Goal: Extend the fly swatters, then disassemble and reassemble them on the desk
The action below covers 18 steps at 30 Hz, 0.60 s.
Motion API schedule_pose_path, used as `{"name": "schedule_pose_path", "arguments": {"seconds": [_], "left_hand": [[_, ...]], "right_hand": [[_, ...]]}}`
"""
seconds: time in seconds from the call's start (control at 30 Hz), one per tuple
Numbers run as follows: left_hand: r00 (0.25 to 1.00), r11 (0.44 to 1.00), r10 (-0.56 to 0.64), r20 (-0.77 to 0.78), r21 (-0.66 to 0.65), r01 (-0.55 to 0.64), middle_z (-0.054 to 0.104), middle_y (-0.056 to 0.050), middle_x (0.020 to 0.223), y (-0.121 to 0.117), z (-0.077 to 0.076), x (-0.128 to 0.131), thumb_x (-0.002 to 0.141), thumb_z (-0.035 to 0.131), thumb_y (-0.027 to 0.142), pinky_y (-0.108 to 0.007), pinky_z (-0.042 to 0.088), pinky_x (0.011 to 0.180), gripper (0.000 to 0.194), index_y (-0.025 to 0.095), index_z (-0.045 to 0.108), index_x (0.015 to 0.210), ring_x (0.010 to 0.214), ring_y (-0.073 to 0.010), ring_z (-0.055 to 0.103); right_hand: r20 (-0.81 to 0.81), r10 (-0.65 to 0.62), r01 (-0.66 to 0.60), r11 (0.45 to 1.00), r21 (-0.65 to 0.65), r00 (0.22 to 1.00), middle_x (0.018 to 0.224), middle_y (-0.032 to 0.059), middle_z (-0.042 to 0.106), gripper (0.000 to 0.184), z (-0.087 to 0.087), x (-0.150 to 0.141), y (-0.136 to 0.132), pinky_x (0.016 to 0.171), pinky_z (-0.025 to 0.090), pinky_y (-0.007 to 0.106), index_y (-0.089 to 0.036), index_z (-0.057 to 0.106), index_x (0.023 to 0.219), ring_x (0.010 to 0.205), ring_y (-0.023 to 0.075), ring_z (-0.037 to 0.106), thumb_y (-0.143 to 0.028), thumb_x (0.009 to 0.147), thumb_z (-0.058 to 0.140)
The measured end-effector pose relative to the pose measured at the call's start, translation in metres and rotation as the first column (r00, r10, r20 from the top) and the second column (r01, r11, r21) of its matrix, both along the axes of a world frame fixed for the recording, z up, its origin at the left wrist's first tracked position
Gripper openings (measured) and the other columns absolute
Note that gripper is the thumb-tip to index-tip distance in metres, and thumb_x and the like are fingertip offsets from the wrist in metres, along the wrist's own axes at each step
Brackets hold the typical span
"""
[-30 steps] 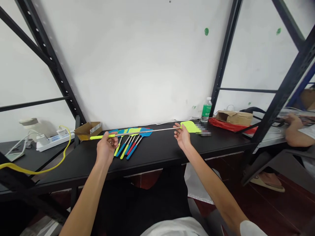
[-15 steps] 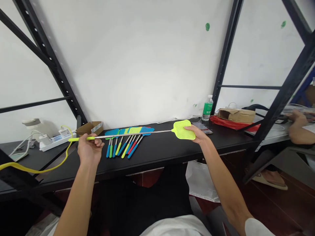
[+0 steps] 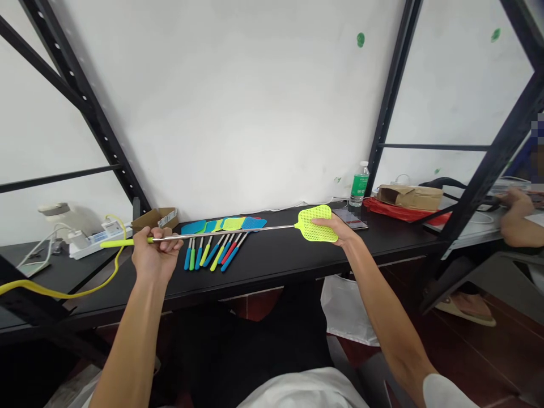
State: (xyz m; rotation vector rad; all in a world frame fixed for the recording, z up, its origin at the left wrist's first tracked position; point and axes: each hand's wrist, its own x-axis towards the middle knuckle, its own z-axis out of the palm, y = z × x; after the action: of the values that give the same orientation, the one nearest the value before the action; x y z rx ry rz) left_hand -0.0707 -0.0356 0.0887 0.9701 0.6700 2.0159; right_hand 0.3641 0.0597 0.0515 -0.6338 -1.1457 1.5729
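Observation:
I hold a yellow-green fly swatter (image 3: pixel 312 224) stretched out level above the black table (image 3: pixel 272 263). My left hand (image 3: pixel 155 255) is closed round the metal rod next to the yellow-green handle, which sticks out to the left. My right hand (image 3: pixel 338 231) grips the mesh head at the other end. Behind the rod, several more fly swatters (image 3: pixel 219 241) with blue, green and red handles lie side by side on the table.
An open cardboard box (image 3: pixel 155 219) sits at the back left, a power strip (image 3: pixel 96 238) and a yellow hose (image 3: pixel 63 292) further left. A phone (image 3: pixel 351 218), a water bottle (image 3: pixel 358 187), and a red bag under a brown box (image 3: pixel 408 198) lie right. Another person's hand (image 3: pixel 516 218) is at far right.
The swatter's rod has been drawn out longer: my left hand moved left with the handle, and my right hand shifted from the rod's end onto the mesh head.

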Motion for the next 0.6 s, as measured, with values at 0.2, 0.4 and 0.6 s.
{"name": "schedule_pose_path", "arguments": {"seconds": [0.2,0.4,0.6], "left_hand": [[0.997,0.997,-0.073,-0.003,-0.01,0.073,0.028,0.004,0.05,0.0,0.002,0.02,0.087,0.051,0.03,-0.023,0.027,0.042,0.034,0.019,0.043,0.056,0.044,-0.0094,0.025],[0.987,0.986,-0.154,-0.036,-0.064,0.151,0.033,0.003,0.051,0.002,-0.002,0.063,0.086,0.057,0.036,-0.025,0.033,0.044,0.033,0.019,0.05,0.058,0.043,-0.01,0.032],[0.98,0.979,-0.19,-0.053,-0.081,0.185,0.036,0.003,0.051,0.002,-0.01,0.08,0.09,0.052,0.036,-0.022,0.036,0.043,0.034,0.018,0.053,0.061,0.044,-0.0095,0.035]], "right_hand": [[-0.037,0.009,-0.01,0.999,-0.034,0.999,0.074,0.0063,0.073,0.027,0.001,-0.023,-0.008,0.057,0.06,0.033,-0.015,0.07,0.095,0.071,0.0257,0.073,-0.007,0.07,0.077],[0.067,0.111,-0.113,0.993,0.026,0.992,0.076,0.0064,0.073,0.029,-0.003,-0.06,-0.018,0.042,0.056,0.029,-0.015,0.067,0.1,0.063,0.0235,0.07,-0.014,0.073,0.077],[0.098,0.164,-0.171,0.983,0.068,0.982,0.087,0.0105,0.074,0.031,0.001,-0.07,-0.027,0.042,0.057,0.029,-0.012,0.065,0.102,0.067,0.0237,0.071,-0.022,0.075,0.077]]}}
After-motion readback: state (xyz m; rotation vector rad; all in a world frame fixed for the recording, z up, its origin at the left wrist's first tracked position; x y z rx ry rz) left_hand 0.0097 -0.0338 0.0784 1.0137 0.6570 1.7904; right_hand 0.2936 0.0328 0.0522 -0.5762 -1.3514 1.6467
